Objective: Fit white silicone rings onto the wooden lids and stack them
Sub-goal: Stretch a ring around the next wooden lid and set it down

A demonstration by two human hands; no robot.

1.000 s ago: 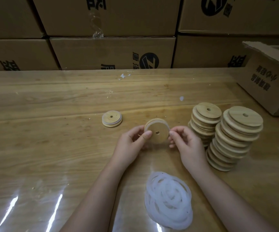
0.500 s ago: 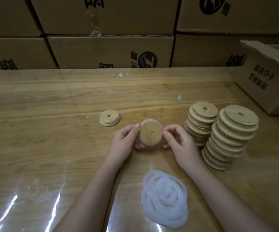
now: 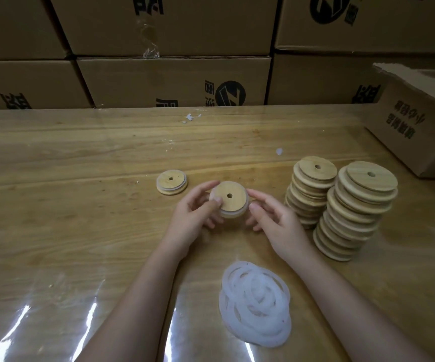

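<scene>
Both hands hold a round wooden lid (image 3: 233,196) with a centre hole just above the table. A white silicone ring shows around its lower edge. My left hand (image 3: 194,215) grips its left side, thumb on the top face. My right hand (image 3: 271,220) pinches its right side. A finished lid with a ring (image 3: 171,182) lies flat to the left. Two leaning stacks of bare wooden lids (image 3: 311,189) (image 3: 357,212) stand to the right. A heap of white silicone rings (image 3: 255,303) lies near me between my forearms.
The wooden table (image 3: 80,218) is covered by glossy clear film. An open cardboard box (image 3: 420,126) stands at the far right. Stacked cardboard cartons (image 3: 172,77) form a wall along the table's back edge.
The lid has been turned from facing me on edge to lying nearly flat between my hands. The ring now sits around its rim. Both hands stayed in place.
</scene>
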